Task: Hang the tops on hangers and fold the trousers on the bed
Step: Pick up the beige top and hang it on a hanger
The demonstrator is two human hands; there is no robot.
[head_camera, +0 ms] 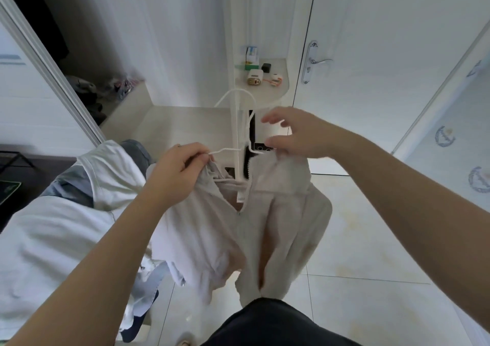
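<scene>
A pale beige zip-up top (233, 234) hangs in front of me on a white hanger (240, 99) whose hook points up and away. My left hand (177, 170) pinches the top's left shoulder together with the hanger's left arm. My right hand (294, 133) holds the right shoulder fabric against the hanger's right end between thumb and fingers, the index finger stretched out. More clothes lie on the bed (47, 237) at left: a white garment (111, 173) and grey-blue trousers (71, 186).
A white wardrobe post (237, 54) stands straight ahead with a small corner shelf (275, 91) carrying boxes and chargers. A white door with a handle (318, 60) is at right. An open wardrobe at far left holds dark items. Tiled floor (371, 266) lies below.
</scene>
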